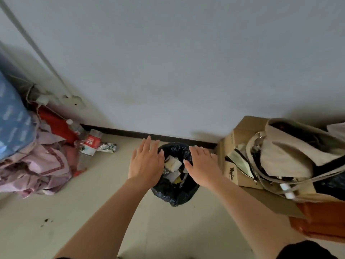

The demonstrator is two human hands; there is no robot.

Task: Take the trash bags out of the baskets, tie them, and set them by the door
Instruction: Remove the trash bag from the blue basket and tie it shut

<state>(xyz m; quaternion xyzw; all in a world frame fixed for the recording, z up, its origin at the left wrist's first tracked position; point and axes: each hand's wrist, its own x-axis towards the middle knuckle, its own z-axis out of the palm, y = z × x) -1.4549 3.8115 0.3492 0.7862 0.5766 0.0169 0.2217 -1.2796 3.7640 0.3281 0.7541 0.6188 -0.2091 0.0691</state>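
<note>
Head camera view, looking down at a pale floor (56,221) where it meets a grey-white wall (186,62) with a dark baseboard (130,132). A person's two bare forearms reach forward from the bottom of the frame. Between the hands stands a small basket lined with a black trash bag (175,193), close to the baseboard. The bag's edge is folded over the rim, and its mouth is open, showing crumpled white and yellow paper scraps (172,165) inside.

The left hand (146,162) hovers palm down over the left side of the bag's rim, fingers straight, spread flat and holding nothing. The right hand (203,165) is over the right side of the rim, also palm down with fingers extended and empty. Whether either hand touches the plastic cannot be told from this angle.

To the left, against the wall, lies a heap of pink cloth (37,171) beside a blue patterned bundle (13,118), with something red (57,126) behind. A clear plastic bottle with a red label (89,144) and a scrap of crumpled foil (108,147) lie on the floor near the heap. To the right, just beside the basket, sits a cardboard box (235,165) with a beige canvas bag (289,156) resting on it. An orange-brown object (321,219) shows at the lower right edge.
</note>
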